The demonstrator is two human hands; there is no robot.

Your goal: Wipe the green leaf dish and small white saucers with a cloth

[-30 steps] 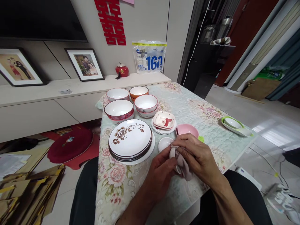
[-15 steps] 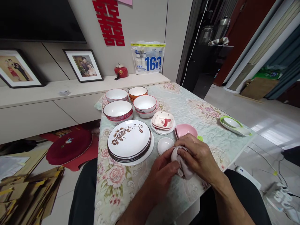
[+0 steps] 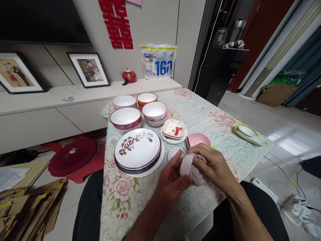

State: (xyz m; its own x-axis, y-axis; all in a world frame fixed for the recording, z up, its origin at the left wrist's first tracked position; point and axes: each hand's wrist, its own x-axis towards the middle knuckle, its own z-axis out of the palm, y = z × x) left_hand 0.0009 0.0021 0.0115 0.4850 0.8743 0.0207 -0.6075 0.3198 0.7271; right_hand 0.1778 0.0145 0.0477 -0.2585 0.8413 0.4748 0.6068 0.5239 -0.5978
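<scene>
Above the near part of the table, a small white dish (image 3: 186,164) is tilted on edge between the thumb and fingers of my left hand (image 3: 173,182). My right hand (image 3: 212,165) is closed on a pale pinkish-grey cloth (image 3: 198,174), which presses against the dish from the right. Just behind my fingers sits another small white bowl (image 3: 173,153), partly covered by my left hand. Beyond my right hand stand pink bowls (image 3: 199,139), one inside another. To the left lies a stack of plates (image 3: 137,150), the top one with a brown flower pattern.
Several stacked bowls (image 3: 125,117) stand at the back left. Square bear dishes (image 3: 174,128) rest on white saucers (image 3: 184,139). A green-rimmed dish set (image 3: 250,134) is near the right table edge. The flowered tablecloth (image 3: 125,201) covers the table; a white cabinet (image 3: 87,97) lies behind.
The small dish has turned so its side shows more, and the cloth has drawn back from its left part. My left fingers and thumb have spread further around it.
</scene>
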